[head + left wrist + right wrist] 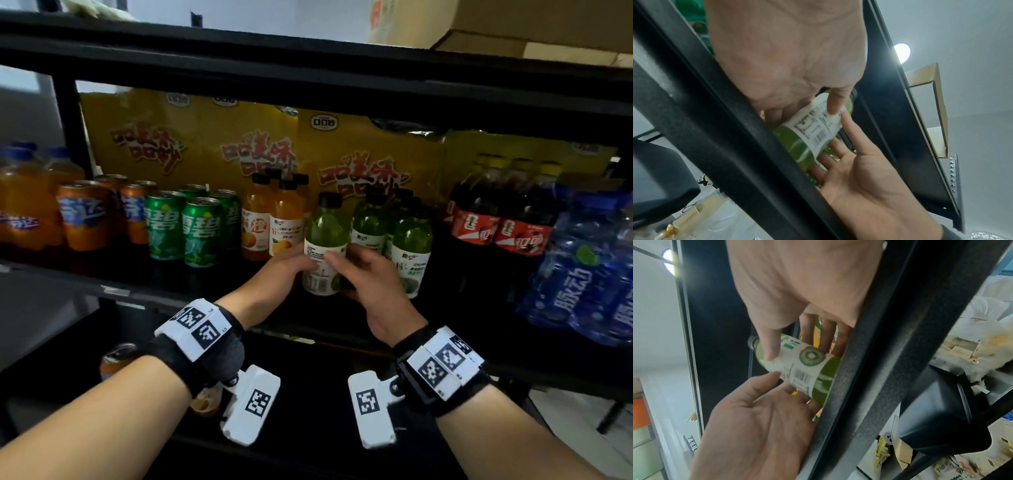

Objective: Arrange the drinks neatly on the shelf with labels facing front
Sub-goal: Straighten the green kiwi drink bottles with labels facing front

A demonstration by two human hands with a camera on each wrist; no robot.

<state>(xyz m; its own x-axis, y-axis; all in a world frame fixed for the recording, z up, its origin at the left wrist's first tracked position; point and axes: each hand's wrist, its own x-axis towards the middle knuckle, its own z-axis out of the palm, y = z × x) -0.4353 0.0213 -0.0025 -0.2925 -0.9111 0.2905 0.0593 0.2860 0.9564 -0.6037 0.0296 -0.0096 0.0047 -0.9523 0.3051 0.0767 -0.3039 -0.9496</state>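
A green kiwi juice bottle (323, 240) with a black cap stands upright at the front middle of the shelf. Its barcode side faces me. My left hand (297, 266) grips its white label from the left and my right hand (344, 262) grips it from the right, thumbs in front. In the left wrist view the bottle (813, 129) lies between my left hand's thumb (835, 100) and the right hand's fingers (846, 129). The right wrist view shows the kiwi picture on the label (812, 356) turned towards the right palm.
On the shelf board (113, 291) stand orange cans (85, 219), green cans (198, 233), orange juice bottles (270, 222), more green bottles (407, 240), cola bottles (500, 219) and blue bottles (582, 274). Yellow snack bags (191, 137) fill the back. An upper shelf beam (308, 68) runs overhead.
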